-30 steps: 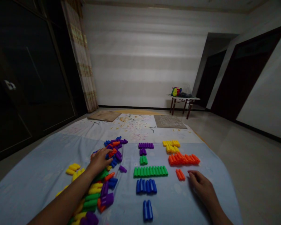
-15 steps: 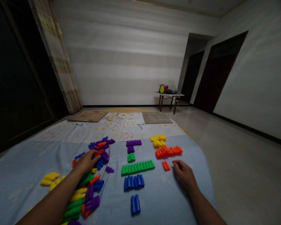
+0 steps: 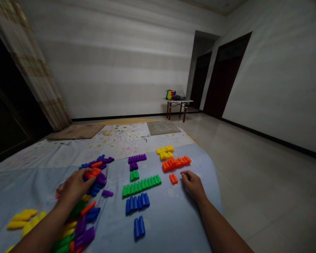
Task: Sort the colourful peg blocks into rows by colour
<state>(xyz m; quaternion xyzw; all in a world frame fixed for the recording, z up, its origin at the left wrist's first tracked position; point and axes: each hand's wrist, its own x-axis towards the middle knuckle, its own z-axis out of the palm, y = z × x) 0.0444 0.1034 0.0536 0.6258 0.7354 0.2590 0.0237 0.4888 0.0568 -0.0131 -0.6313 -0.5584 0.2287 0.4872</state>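
My left hand (image 3: pixel 75 186) reaches over a mixed pile of plastic tube-shaped pieces, its thumb and fingers closed on an orange tube piece (image 3: pixel 94 172). My right hand (image 3: pixel 194 185) rests on the cloth with curled fingers; nothing shows in it. Just left of its fingertips lies a pair of orange tube pieces (image 3: pixel 173 179). Behind it is a longer orange row (image 3: pixel 176 163), with yellow pieces (image 3: pixel 165 152) beyond. Across the middle stand a purple row (image 3: pixel 137 159), a short green group (image 3: pixel 134 175), a long green row (image 3: pixel 142 186) and blue groups (image 3: pixel 137 203).
A light blue cloth (image 3: pixel 173 225) covers the surface. Loose yellow pieces (image 3: pixel 22 218) lie at the left, and a single purple piece (image 3: pixel 107 193) sits beside the pile. Two flat mats (image 3: pixel 163 128) lie at the far edge. A small table (image 3: pixel 177 101) stands near the wall.
The view has swung to the right, so everything sits further left. My left hand remains at the pile, with the orange piece now showing more clearly between its fingers. The sorted rows look unchanged.
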